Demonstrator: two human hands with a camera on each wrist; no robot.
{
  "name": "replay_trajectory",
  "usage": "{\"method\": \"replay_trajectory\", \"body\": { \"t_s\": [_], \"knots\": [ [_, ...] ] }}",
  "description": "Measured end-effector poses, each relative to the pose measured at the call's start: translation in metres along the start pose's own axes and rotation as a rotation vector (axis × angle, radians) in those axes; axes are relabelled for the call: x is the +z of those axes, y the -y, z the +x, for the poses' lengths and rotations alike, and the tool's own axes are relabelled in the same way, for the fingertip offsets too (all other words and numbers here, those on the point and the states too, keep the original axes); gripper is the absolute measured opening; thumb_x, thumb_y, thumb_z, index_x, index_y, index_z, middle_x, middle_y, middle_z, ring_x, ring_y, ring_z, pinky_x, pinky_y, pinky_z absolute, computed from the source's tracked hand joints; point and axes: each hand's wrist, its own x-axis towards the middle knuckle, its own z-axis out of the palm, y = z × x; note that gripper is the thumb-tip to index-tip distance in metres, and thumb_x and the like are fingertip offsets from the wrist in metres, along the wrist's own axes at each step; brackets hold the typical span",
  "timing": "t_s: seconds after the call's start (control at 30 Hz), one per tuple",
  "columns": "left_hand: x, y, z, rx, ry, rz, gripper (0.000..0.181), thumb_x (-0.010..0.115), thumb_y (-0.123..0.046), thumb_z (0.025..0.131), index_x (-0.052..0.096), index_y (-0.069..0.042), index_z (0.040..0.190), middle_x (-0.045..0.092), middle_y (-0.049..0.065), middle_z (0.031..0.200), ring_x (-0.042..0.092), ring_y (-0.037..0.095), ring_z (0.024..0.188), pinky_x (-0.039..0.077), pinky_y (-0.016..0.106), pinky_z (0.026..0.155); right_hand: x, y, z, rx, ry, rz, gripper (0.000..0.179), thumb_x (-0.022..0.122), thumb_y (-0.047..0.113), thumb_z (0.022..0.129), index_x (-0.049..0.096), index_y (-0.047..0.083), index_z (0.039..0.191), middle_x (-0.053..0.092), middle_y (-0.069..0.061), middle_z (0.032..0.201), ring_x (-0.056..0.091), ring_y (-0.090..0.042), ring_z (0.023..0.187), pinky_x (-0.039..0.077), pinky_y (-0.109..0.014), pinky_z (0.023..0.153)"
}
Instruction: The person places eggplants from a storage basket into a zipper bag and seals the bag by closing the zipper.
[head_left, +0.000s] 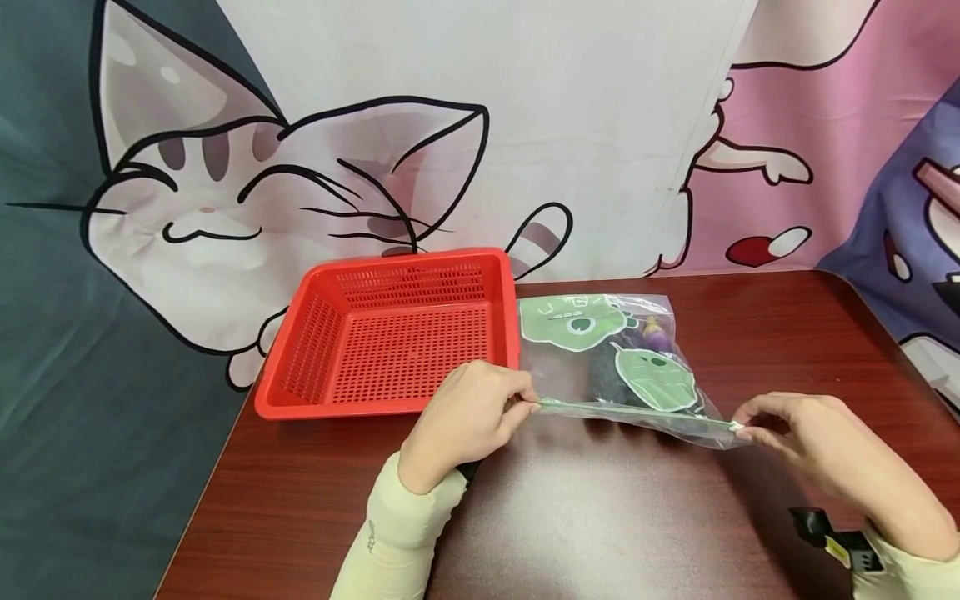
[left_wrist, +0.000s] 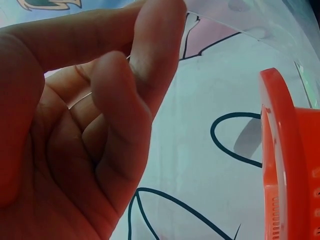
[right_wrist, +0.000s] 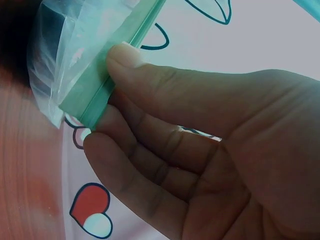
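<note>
A clear zip-lock bag (head_left: 562, 375) with green cartoon prints lies on the table, its green zip strip (right_wrist: 100, 95) facing the person. Through the film show a purple and yellow item (head_left: 656, 333) and some dark contents that I cannot make out. At the strip's left end, my left hand (head_left: 472, 417) pinches the bag's edge between thumb and fingers. My right hand (head_left: 817, 442) pinches the other end, thumb on top of the strip in the right wrist view. Between the two hands the strip is stretched nearly straight.
A red plastic basket (head_left: 279, 400) with perforated sides stands just left of the bag, close to my left hand. The brown wooden table (head_left: 585, 517) ends at a cartoon-printed cloth (head_left: 615, 150) hanging behind it.
</note>
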Motion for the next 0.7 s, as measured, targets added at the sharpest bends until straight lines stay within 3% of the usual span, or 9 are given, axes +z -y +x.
{"method": "replay_trajectory", "body": {
  "t_s": [0.7],
  "knots": [
    [-0.0029, 0.0026, -0.0007, -0.003, -0.009, -0.001, 0.012, 0.072, -0.011, 0.086, 0.071, -0.021, 0.078, 0.058, -0.016, 0.065, 0.045, 0.003, 0.057, 0.036, 0.020, 0.050, -0.0025, -0.0047, -0.0039, 0.040, 0.029, -0.015, 0.028, 0.088, 0.009, 0.070, 0.068, 0.026, 0.080, 0.055, 0.023, 0.071, 0.045, 0.007, 0.064, 0.041, -0.024, 0.056]
  ]
}}
